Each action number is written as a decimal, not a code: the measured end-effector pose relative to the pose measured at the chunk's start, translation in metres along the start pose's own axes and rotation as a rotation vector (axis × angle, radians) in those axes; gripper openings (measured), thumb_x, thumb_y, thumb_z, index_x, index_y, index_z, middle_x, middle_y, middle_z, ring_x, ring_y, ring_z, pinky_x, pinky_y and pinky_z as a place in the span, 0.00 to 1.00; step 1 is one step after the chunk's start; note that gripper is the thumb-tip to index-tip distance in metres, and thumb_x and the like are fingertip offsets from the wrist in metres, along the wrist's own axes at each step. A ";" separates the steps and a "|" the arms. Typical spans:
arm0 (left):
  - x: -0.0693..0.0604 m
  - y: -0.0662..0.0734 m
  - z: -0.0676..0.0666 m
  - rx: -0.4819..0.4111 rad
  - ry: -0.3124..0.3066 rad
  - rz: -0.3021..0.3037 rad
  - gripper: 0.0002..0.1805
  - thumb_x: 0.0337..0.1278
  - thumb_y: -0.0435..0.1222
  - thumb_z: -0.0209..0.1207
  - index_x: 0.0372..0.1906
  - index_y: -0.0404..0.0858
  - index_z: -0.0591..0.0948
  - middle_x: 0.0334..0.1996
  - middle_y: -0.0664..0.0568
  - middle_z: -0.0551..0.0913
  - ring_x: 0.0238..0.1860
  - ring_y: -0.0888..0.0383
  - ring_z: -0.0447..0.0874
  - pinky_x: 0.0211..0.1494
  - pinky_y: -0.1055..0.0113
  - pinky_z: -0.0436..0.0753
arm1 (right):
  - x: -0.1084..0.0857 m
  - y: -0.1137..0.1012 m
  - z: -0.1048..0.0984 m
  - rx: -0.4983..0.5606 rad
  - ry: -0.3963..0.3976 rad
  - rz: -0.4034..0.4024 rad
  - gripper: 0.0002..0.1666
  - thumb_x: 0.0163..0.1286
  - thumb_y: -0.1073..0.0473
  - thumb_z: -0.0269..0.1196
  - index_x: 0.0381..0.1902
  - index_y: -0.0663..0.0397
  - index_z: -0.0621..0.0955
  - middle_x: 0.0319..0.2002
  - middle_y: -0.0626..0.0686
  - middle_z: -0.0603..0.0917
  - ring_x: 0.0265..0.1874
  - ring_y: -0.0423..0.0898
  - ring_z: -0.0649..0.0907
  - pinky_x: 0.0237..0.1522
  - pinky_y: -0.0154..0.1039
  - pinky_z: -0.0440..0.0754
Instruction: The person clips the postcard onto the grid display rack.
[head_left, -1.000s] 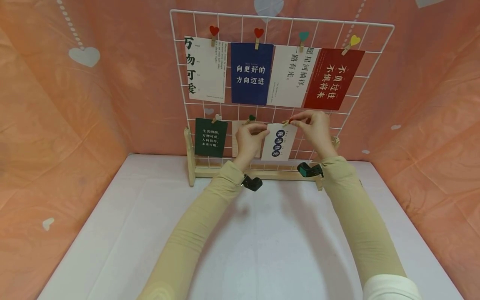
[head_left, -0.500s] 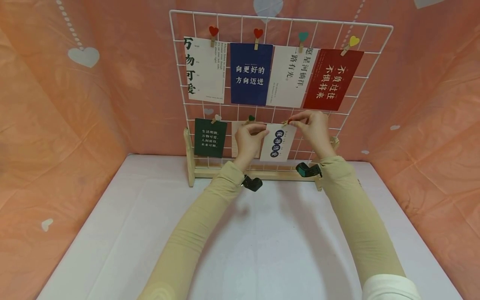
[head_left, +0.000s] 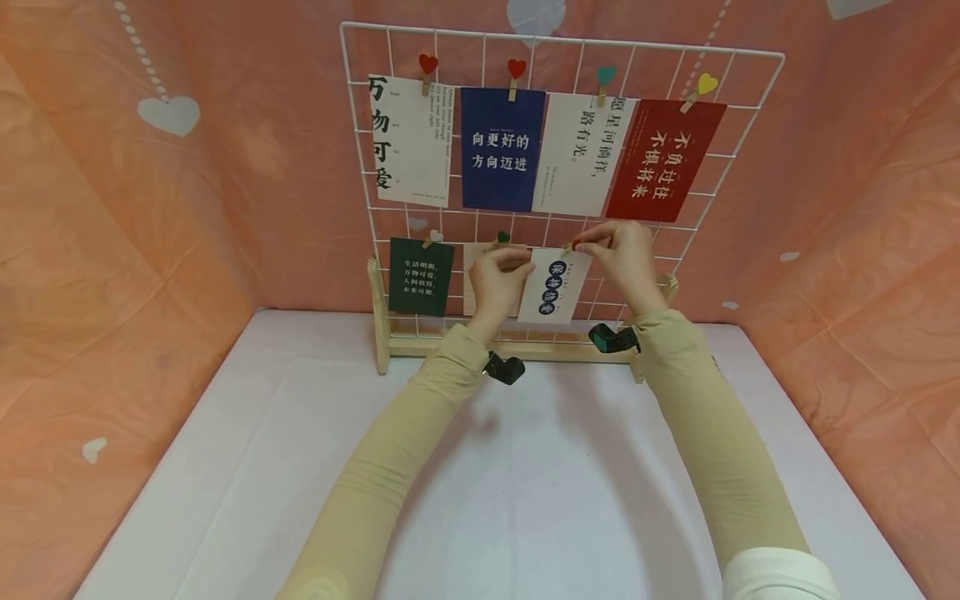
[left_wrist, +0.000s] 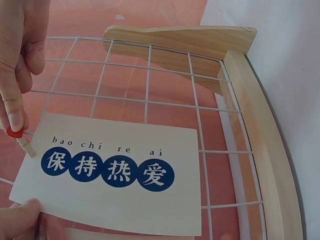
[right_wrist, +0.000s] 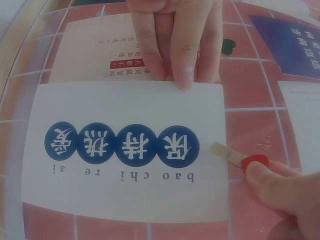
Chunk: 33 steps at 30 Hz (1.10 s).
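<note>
A white card (head_left: 553,287) with blue circles and printed characters lies against the lower part of a white wire grid rack (head_left: 562,38). My left hand (head_left: 497,285) pinches the card's left edge between thumb and fingers. At its top edge, my right hand (head_left: 628,257) pinches a small wooden clothespin (right_wrist: 231,155) with a red heart, its tip overlapping the card. Whether the clothespin also bites a wire is unclear. Behind my left hand, a beige card (right_wrist: 85,50) with a green heart clip (right_wrist: 228,46) is partly hidden.
A dark green card (head_left: 421,277) hangs at lower left. Above hang a white card (head_left: 412,150), a blue card (head_left: 501,183), another white card (head_left: 573,179) and a red card (head_left: 652,192), each clipped. The rack's wooden base (head_left: 420,346) stands on a white table (head_left: 525,500).
The white card and my right hand have shifted very slightly left. Both hands keep their holds.
</note>
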<state>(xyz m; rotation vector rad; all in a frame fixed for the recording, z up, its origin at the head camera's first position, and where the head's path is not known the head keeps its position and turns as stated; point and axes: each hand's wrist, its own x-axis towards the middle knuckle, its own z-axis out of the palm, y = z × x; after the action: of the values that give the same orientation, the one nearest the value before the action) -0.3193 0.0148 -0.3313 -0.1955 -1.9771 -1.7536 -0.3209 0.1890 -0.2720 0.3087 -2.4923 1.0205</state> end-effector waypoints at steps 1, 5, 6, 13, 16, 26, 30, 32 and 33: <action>0.000 0.000 0.000 0.001 0.002 -0.002 0.08 0.47 0.26 0.69 0.36 0.32 0.87 0.35 0.46 0.86 0.36 0.56 0.86 0.38 0.74 0.82 | 0.000 0.000 0.000 0.000 -0.002 -0.001 0.07 0.64 0.64 0.66 0.37 0.61 0.88 0.36 0.58 0.85 0.28 0.48 0.73 0.20 0.34 0.65; 0.000 -0.001 0.001 0.012 0.011 -0.004 0.07 0.48 0.27 0.69 0.36 0.33 0.87 0.35 0.47 0.86 0.36 0.56 0.85 0.38 0.73 0.82 | 0.000 -0.002 0.000 0.008 -0.016 0.003 0.07 0.65 0.64 0.65 0.38 0.61 0.87 0.37 0.58 0.85 0.31 0.48 0.73 0.23 0.35 0.67; 0.000 -0.001 0.001 0.013 0.013 -0.003 0.07 0.48 0.27 0.69 0.36 0.33 0.87 0.35 0.47 0.86 0.36 0.56 0.85 0.38 0.72 0.82 | 0.000 -0.002 0.000 0.009 -0.020 0.008 0.07 0.65 0.64 0.65 0.38 0.61 0.87 0.37 0.58 0.85 0.31 0.48 0.74 0.23 0.35 0.67; 0.000 0.000 0.002 0.020 0.030 0.008 0.06 0.50 0.28 0.68 0.36 0.33 0.87 0.34 0.47 0.86 0.35 0.56 0.85 0.35 0.73 0.82 | 0.000 -0.004 0.001 0.041 -0.031 0.035 0.08 0.65 0.63 0.65 0.38 0.62 0.87 0.38 0.58 0.85 0.37 0.49 0.77 0.28 0.35 0.72; 0.000 0.000 0.003 0.016 0.039 0.003 0.06 0.50 0.27 0.68 0.35 0.33 0.87 0.34 0.47 0.86 0.33 0.56 0.85 0.34 0.73 0.82 | 0.000 -0.004 0.002 0.055 -0.029 0.048 0.08 0.65 0.64 0.65 0.39 0.62 0.87 0.38 0.58 0.85 0.39 0.49 0.79 0.31 0.35 0.74; 0.000 0.001 0.005 -0.017 0.066 -0.023 0.05 0.48 0.25 0.69 0.33 0.31 0.87 0.32 0.45 0.86 0.31 0.54 0.86 0.32 0.73 0.83 | 0.000 -0.005 0.002 0.069 -0.010 0.051 0.08 0.64 0.64 0.66 0.39 0.63 0.87 0.38 0.59 0.85 0.39 0.50 0.80 0.35 0.34 0.77; 0.000 0.001 0.006 -0.027 0.072 -0.031 0.05 0.48 0.25 0.69 0.33 0.31 0.87 0.32 0.45 0.86 0.31 0.54 0.86 0.31 0.72 0.83 | 0.000 -0.005 0.003 0.069 -0.003 0.057 0.08 0.64 0.64 0.66 0.39 0.62 0.87 0.39 0.58 0.86 0.39 0.49 0.80 0.35 0.35 0.77; -0.001 0.001 0.005 -0.027 0.074 -0.034 0.05 0.48 0.25 0.69 0.33 0.31 0.87 0.32 0.45 0.86 0.31 0.54 0.86 0.32 0.73 0.83 | -0.001 -0.005 0.003 0.072 0.001 0.064 0.08 0.64 0.63 0.66 0.39 0.61 0.87 0.38 0.57 0.85 0.38 0.48 0.80 0.34 0.34 0.76; -0.001 0.001 0.005 -0.026 0.073 -0.035 0.05 0.48 0.25 0.69 0.33 0.31 0.87 0.32 0.45 0.87 0.32 0.54 0.86 0.32 0.73 0.84 | -0.002 -0.005 0.004 0.072 0.005 0.066 0.08 0.64 0.63 0.66 0.40 0.60 0.87 0.38 0.57 0.85 0.37 0.48 0.79 0.33 0.34 0.76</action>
<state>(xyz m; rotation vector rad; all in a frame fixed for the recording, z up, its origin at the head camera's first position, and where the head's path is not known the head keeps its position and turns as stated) -0.3194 0.0202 -0.3314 -0.1048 -1.9173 -1.7839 -0.3185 0.1829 -0.2720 0.2467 -2.4801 1.1381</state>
